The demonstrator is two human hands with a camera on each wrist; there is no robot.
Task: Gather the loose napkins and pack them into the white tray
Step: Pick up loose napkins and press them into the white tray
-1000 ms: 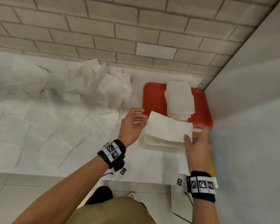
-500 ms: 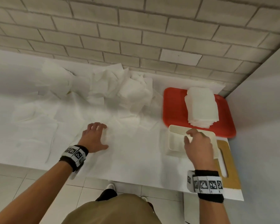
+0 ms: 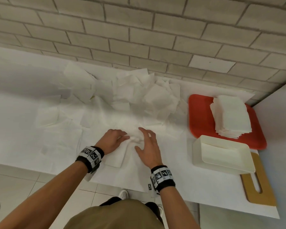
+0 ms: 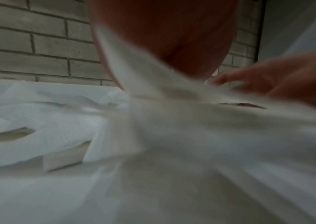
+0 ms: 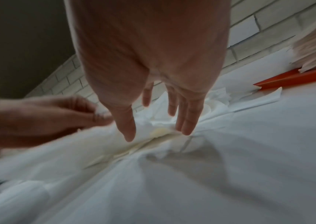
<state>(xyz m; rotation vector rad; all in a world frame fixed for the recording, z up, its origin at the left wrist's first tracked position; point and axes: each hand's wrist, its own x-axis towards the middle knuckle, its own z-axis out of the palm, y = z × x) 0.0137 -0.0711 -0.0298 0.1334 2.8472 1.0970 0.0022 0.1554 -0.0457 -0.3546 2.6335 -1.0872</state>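
Loose white napkins [image 3: 145,98] lie heaped by the brick wall and scattered flat over the white-covered counter. My left hand [image 3: 116,139] pinches a bunched napkin [image 3: 135,138] near the counter's front; the right wrist view shows the left hand [image 5: 43,118] with its fingers curled on the paper. My right hand [image 3: 147,144] hovers just right of that napkin, fingers [image 5: 185,121] straight and spread over the crumpled paper [image 5: 159,121]. The white tray [image 3: 221,154] stands at the right, apart from both hands. The left wrist view is blurred, with napkin [image 4: 153,91] under the palm.
A red tray [image 3: 200,116] at the back right carries a neat stack of napkins [image 3: 229,116]. A brown cutting board [image 3: 259,192] lies under and in front of the white tray. The counter's front edge runs just behind my wrists. A grey wall closes the right side.
My right hand left the white tray and swung left to the napkin. My left hand moved right and took hold of that napkin. The camera view shifted left.
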